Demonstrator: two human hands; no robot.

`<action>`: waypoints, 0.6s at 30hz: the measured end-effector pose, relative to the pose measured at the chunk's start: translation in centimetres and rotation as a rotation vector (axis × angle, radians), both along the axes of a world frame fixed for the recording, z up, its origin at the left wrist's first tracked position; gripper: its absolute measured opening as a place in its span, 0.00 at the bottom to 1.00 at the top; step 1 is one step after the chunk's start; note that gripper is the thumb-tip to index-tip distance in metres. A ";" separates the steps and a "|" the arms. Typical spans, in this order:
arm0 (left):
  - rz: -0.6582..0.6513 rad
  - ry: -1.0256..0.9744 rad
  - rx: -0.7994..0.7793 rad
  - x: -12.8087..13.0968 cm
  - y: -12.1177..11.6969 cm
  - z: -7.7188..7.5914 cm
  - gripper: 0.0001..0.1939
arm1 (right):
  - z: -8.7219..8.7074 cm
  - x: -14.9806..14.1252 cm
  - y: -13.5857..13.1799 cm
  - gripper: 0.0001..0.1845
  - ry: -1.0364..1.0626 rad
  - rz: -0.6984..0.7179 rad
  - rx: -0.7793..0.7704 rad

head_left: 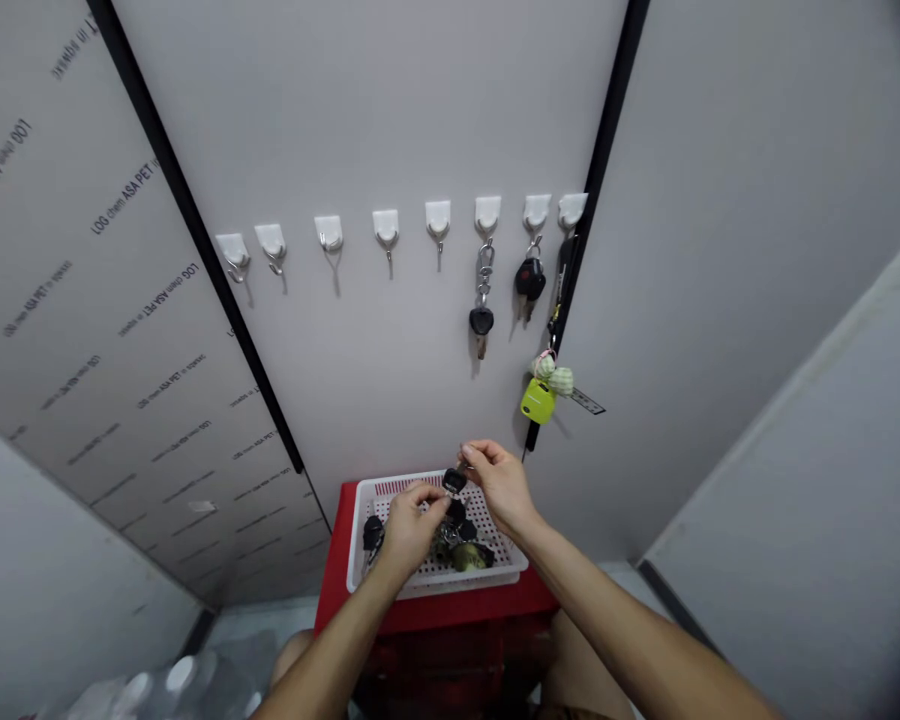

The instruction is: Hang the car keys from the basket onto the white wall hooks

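Note:
Both my hands hover over a white perforated basket (381, 492) that rests on a red stool (337, 570). My left hand (407, 525) and my right hand (497, 480) pinch the same black key fob with its ring (454, 481), held just above the basket. Several more dark keys and fobs (461, 540) lie in the basket. On the wall above runs a row of white hooks (385, 226). The three rightmost hooks carry a black key (481, 320), a black and red fob (530, 279) and a bunch with a lime-green tag (538, 401).
Five hooks at the left of the row hang bare, from one (233, 250) to another (437, 218). Black strips (195, 215) divide the grey wall panels. Pale plastic items (157, 685) lie on the floor at lower left. My knees show beside the stool.

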State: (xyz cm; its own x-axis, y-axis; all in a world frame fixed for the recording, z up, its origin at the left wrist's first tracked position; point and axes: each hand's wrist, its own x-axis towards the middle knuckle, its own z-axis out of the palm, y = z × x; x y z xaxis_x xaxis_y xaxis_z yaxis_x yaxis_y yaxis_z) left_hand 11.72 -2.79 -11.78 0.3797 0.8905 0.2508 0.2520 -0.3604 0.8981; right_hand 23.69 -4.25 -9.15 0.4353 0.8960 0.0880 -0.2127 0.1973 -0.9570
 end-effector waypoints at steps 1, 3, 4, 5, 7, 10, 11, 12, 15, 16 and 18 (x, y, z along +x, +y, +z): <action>0.010 0.010 0.011 -0.2 0.1 0.4 0.08 | -0.2 0.4 0.0 0.09 -0.049 -0.021 -0.008; 0.015 0.026 0.018 -0.7 0.4 1.3 0.09 | -0.6 1.1 -0.1 0.09 -0.191 -0.070 -0.019; 0.010 0.035 0.021 -0.9 0.5 1.8 0.09 | -0.7 1.3 -0.3 0.10 -0.276 -0.077 -0.017; -0.001 0.045 0.029 -1.0 0.6 2.3 0.09 | -0.7 1.4 -0.5 0.11 -0.366 -0.063 -0.008; -0.031 0.057 0.050 -1.1 0.8 3.3 0.09 | -0.4 1.1 -1.1 0.11 -0.540 0.033 0.030; -0.073 0.051 0.073 -0.8 0.9 4.7 0.09 | 0.6 0.4 -1.8 0.09 -0.724 0.185 0.110; -0.080 0.042 0.071 -0.6 1.1 5.2 0.09 | 1.0 0.2 -1.8 0.09 -0.744 0.190 0.133; -0.086 0.028 0.065 -0.3 1.2 5.8 0.08 | 1.6 0.1 -1.7 0.09 -0.745 0.179 0.148; -0.094 -0.057 0.053 0.6 1.9 8.1 0.07 | 4.0 0.3 -1.0 0.10 -0.678 0.114 0.163; -0.084 -0.099 0.066 1.0 2.1 9.2 0.06 | 5.1 0.5 -0.7 0.09 -0.651 0.100 0.170; -0.045 -0.187 0.135 1.6 2.6 11.5 0.04 | 7.8 0.8 0.1 0.08 -0.606 0.061 0.203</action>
State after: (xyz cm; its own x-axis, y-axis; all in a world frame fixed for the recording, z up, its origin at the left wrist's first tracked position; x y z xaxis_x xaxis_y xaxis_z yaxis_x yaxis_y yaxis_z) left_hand 13.29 -0.23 -0.24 0.3544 0.8272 0.4361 0.0667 -0.4875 0.8706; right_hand 24.53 -4.19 -1.39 0.2034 0.8573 0.4729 0.3378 0.3919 -0.8558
